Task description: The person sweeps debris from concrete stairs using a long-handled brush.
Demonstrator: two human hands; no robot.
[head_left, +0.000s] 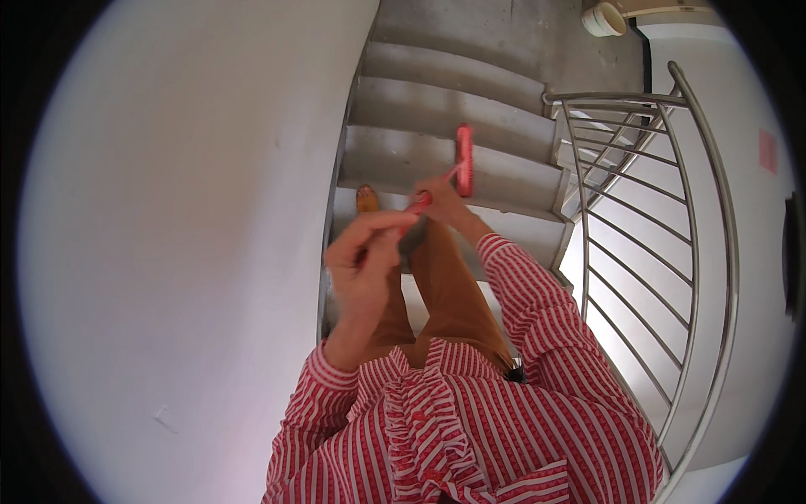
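Note:
A red long-handled brush (464, 161) reaches out in front of me over the stairs, its narrow head ahead of my hands. Nearer to my body, my left hand (365, 256) is closed round the upper part of the red handle. Farther along, my right hand (443, 200) also grips the handle, closer to the head. Both hands are slightly blurred. The brush head appears over a grey step (403, 157); whether it touches the surface I cannot tell. The handle's end is hidden by my left hand.
Grey stairs (445, 101) lead away to a landing (470, 23). A white wall (185, 235) rises on the left, and a metal railing (690, 218) runs along the right. A pale round container (604, 20) is at the far right. My foot (366, 198) rests on a step.

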